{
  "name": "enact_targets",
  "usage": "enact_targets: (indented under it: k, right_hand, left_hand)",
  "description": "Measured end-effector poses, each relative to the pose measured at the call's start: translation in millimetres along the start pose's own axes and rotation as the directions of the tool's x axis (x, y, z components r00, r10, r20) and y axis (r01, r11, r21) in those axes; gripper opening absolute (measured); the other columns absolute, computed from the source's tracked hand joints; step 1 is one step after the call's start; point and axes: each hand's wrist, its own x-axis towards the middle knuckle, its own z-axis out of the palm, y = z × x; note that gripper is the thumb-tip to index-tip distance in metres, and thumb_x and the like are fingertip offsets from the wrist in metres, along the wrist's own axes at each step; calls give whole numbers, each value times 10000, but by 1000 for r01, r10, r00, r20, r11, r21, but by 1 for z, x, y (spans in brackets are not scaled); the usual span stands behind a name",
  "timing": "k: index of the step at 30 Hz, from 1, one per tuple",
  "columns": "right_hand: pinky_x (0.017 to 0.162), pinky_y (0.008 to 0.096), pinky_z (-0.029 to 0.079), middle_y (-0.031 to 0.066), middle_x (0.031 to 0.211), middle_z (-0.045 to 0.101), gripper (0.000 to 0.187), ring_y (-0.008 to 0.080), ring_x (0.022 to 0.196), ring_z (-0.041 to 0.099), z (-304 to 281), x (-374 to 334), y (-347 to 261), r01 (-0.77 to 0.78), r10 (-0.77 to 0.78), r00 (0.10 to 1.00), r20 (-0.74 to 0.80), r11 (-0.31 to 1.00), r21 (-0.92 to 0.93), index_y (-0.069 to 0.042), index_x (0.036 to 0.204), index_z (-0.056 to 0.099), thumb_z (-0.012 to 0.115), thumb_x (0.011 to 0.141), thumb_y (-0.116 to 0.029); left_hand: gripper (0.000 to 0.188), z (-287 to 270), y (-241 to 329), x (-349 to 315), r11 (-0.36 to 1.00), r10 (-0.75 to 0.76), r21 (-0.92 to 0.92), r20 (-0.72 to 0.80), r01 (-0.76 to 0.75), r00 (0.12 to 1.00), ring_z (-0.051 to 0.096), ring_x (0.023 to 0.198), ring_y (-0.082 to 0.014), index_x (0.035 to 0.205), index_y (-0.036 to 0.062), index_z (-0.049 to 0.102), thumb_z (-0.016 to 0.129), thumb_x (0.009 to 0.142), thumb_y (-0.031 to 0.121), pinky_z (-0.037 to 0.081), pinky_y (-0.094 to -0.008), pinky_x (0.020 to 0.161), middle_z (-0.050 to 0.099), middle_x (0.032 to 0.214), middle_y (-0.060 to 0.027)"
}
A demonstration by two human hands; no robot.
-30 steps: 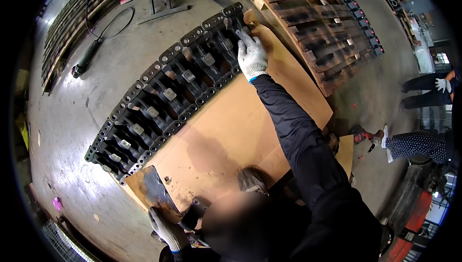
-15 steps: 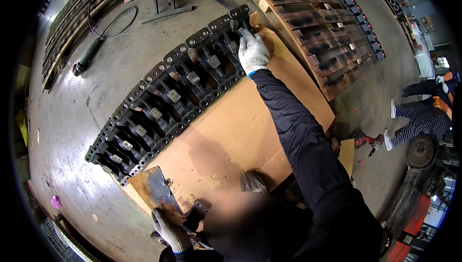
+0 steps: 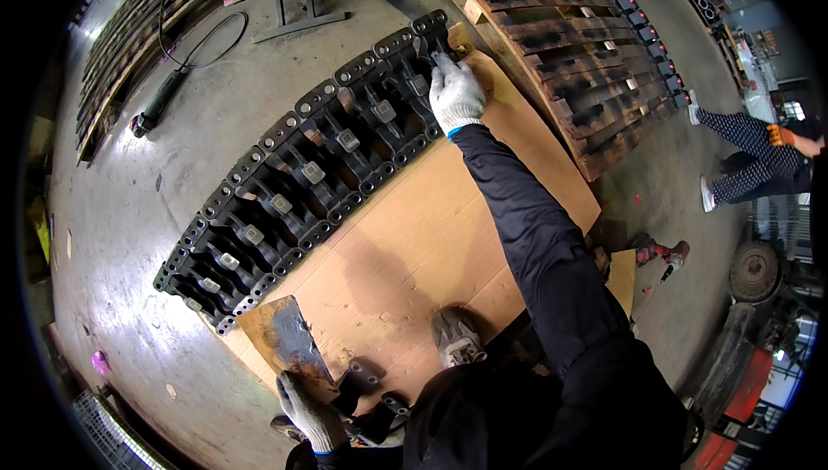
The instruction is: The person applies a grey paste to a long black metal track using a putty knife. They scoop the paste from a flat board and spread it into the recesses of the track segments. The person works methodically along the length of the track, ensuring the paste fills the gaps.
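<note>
A long black track chain (image 3: 312, 172) of linked metal segments runs diagonally across from lower left to upper middle. My right hand (image 3: 457, 97), in a white knit glove, reaches to its far end. Its fingers are drawn together against the last link, and the tips look dark grey; I cannot make out what they hold, if anything. At lower left my gloved left hand (image 3: 309, 416) grips the lower edge of a flat brown board (image 3: 259, 319) smeared with dark, grease-like paste. Beside it are loose black link parts (image 3: 364, 373).
Flat cardboard (image 3: 414, 228) lies beneath and beside the chain, with a shoe (image 3: 455, 336) on it. A wooden pallet (image 3: 561, 56) lies at upper right. An angle grinder (image 3: 159, 103) with its cable rests on the left floor. A red power tool (image 3: 662, 254) and a walking person (image 3: 742, 147) are at right.
My right hand stays at the far link. The left hand and board have shifted slightly right. More of the shoe and loose black parts now shows. At right, the person in patterned trousers has moved.
</note>
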Motion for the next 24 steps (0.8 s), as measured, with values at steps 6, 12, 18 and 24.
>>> enact_targets:
  k: [6, 12, 18, 24]
  right_hand:
    - [779, 476, 560, 207, 1006, 681, 329, 397, 896, 668, 5, -5, -6, -15, 14, 999, -50, 1000, -8, -132, 1221, 697, 627, 912, -220]
    - [770, 488, 557, 202, 988, 677, 328, 394, 881, 669, -7, -1, -10, -6, 12, 998, 67, 996, -94, -136, 1209, 698, 630, 899, -217]
    - [768, 485, 555, 205, 982, 676, 312, 394, 878, 667, -10, -2, -7, -3, 4, 1000, 16, 997, -76, -134, 1192, 702, 631, 900, -217]
    - [785, 484, 556, 206, 1010, 678, 315, 394, 916, 669, -6, 5, -17, -49, 51, 998, 45, 998, -48, -123, 1195, 699, 629, 901, -214]
  left_hand:
    - [402, 6, 8, -4, 995, -29, -93, 29, 31, 999, 564, 1222, -278, 1398, -75, 463, 459, 1064, 147, 450, -383, 1066, 556, 1329, -190]
    - [414, 14, 14, -12, 997, 67, 20, 41, -68, 997, 562, 1114, -196, 1288, -43, 517, 472, 1082, 312, 450, -348, 985, 583, 1203, -118]
    - [441, 20, 24, -17, 984, -58, -168, 40, 64, 998, 557, 1231, -229, 1406, -65, 469, 469, 1082, 234, 440, -374, 1070, 558, 1345, -169]
    - [436, -2, 0, -11, 993, 17, 114, 86, -27, 996, 547, 1265, -279, 1443, -74, 426, 452, 1074, 156, 428, -382, 1095, 526, 1394, -219]
